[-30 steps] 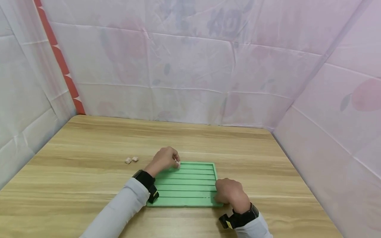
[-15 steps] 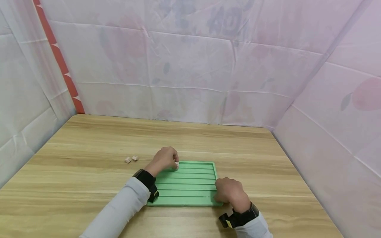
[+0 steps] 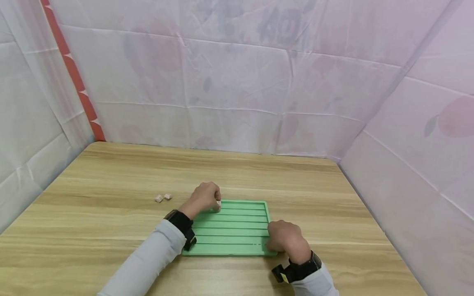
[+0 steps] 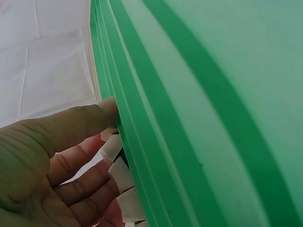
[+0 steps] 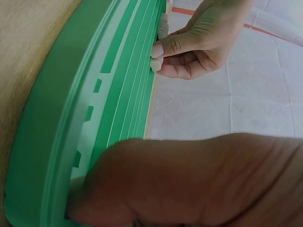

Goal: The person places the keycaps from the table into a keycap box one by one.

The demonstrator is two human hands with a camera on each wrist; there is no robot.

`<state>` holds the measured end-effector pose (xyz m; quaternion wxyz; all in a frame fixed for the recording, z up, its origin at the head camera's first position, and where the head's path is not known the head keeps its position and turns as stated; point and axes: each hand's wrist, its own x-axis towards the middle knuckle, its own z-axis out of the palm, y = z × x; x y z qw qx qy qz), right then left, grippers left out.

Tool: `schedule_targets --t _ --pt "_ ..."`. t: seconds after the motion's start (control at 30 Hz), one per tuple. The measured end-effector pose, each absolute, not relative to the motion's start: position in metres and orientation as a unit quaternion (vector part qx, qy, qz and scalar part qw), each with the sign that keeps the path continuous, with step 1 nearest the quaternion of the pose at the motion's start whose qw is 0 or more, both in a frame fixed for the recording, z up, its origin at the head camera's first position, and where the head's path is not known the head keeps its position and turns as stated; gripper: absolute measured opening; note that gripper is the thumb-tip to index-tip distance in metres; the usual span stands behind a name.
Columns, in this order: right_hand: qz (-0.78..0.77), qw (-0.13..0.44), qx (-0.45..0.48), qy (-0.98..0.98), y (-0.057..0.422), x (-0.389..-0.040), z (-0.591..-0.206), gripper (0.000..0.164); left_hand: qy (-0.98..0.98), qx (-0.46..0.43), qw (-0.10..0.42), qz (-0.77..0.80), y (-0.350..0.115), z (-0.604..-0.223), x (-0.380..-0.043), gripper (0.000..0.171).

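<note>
A flat green tray (image 3: 237, 239) with raised parallel ridges lies on the table in the head view. At its far left, my left hand (image 3: 205, 197) pinches a small pale cube (image 3: 219, 203) between thumb and fingers, right at the farthest groove. Several more pale cubes (image 4: 123, 176) stand in a row by the fingers in the left wrist view. Another cube (image 5: 163, 26) shows beyond that hand in the right wrist view. My right hand (image 3: 286, 238) grips the tray's near right edge, thumb over the rim; its other fingers are mostly hidden.
Two loose pale cubes (image 3: 163, 197) lie on the wooden table (image 3: 122, 172), left of the tray. Pale patterned sheets (image 3: 237, 78) hang as walls behind and on both sides. Both wrists carry black straps with small cameras (image 3: 189, 240).
My left hand has slid slightly left along the tray's far edge, with the cube still pinched. The right hand keeps its place on the tray, and the two loose cubes stay where they were.
</note>
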<state>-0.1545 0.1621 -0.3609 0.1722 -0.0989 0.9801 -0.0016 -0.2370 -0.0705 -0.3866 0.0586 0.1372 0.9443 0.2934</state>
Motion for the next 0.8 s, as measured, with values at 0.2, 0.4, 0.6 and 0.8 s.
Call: schedule_targets --t 0.2,0.4,0.6,0.8 --pt "-0.002 0.170 -0.100 0.980 0.162 -0.155 -0.361 0.011 0.937 0.163 0.072 0.302 -0.076 -0.386 -0.239 0.021" --pt "-0.003 0.164 -0.101 0.981 0.162 -0.154 -0.362 0.013 0.920 0.225 0.095 0.308 -0.088 -0.378 -0.239 0.008" --pt "-0.003 0.164 -0.102 0.981 0.162 -0.154 -0.362 0.013 0.915 0.250 0.096 0.303 -0.093 -0.376 -0.239 0.016" --pt "-0.007 0.163 -0.104 0.981 0.162 -0.154 -0.362 0.014 0.915 0.251 0.085 0.305 -0.093 -0.380 -0.239 0.015"
